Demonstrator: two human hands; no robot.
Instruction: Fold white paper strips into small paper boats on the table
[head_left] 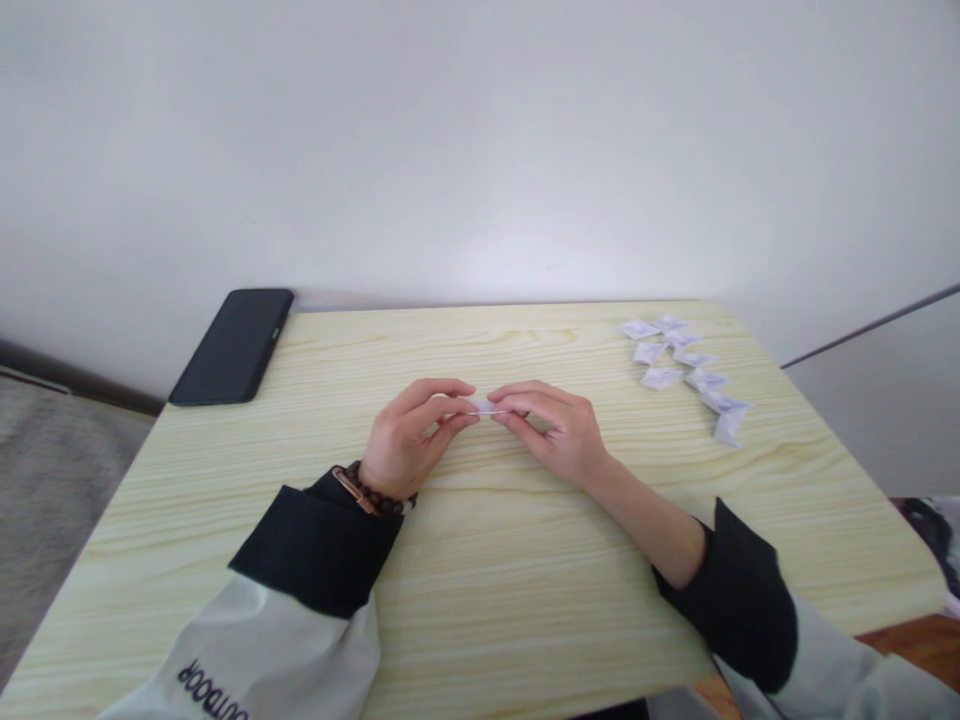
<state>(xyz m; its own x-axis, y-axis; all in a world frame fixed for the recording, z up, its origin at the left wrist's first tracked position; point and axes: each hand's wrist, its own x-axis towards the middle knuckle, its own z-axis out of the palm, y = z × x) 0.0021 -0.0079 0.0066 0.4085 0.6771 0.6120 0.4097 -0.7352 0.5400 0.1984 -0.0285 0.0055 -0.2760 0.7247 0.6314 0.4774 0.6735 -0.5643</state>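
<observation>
A small piece of folded white paper (484,407) is held just above the middle of the table, mostly covered by fingertips. My left hand (420,425) pinches its left end between thumb and fingers. The right end is pinched the same way by my right hand (553,430). Only a narrow strip of the paper shows between the two hands, so its full folded shape is hidden. To the right lie several small folded white paper boats (661,378), grouped loosely, some touching each other.
The pale wood-grain table (525,580) stands against a white wall (480,150). A black smartphone (234,345) lies at its back left corner. Beyond the right edge, some dark and white items rest lower down, too partial to name.
</observation>
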